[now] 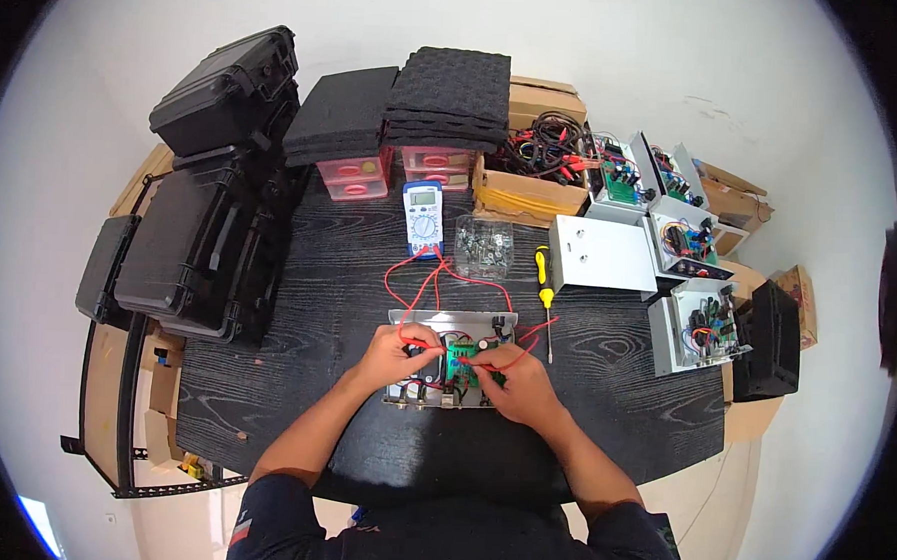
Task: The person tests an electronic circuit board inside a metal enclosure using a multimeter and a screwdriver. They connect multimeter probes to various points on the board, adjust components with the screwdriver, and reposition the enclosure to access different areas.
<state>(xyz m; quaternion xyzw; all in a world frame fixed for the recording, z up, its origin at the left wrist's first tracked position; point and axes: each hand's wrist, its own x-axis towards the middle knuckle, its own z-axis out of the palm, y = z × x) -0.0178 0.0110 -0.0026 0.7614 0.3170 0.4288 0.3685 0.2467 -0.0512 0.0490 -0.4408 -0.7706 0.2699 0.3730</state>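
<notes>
An open metal chassis (453, 318) lies on the black table in front of me, with a green circuit board (461, 373) inside. My left hand (402, 358) pinches a red test probe (421, 343) over the board's left side. From the right, my right hand (513, 379) grips another red test probe (487, 367), its tip at the board. Whether the tips touch the board is too small to tell. Red leads (400, 298) run from the probes to a blue and white multimeter (424, 219) beyond the chassis.
A yellow screwdriver (545, 284) and a clear tray of small parts (483, 246) lie beyond the chassis. At right are a white metal cover (602, 255) and several open units (702, 326). Black hard cases (185, 238) stack up at left; a cardboard box of cables (530, 193) stands behind.
</notes>
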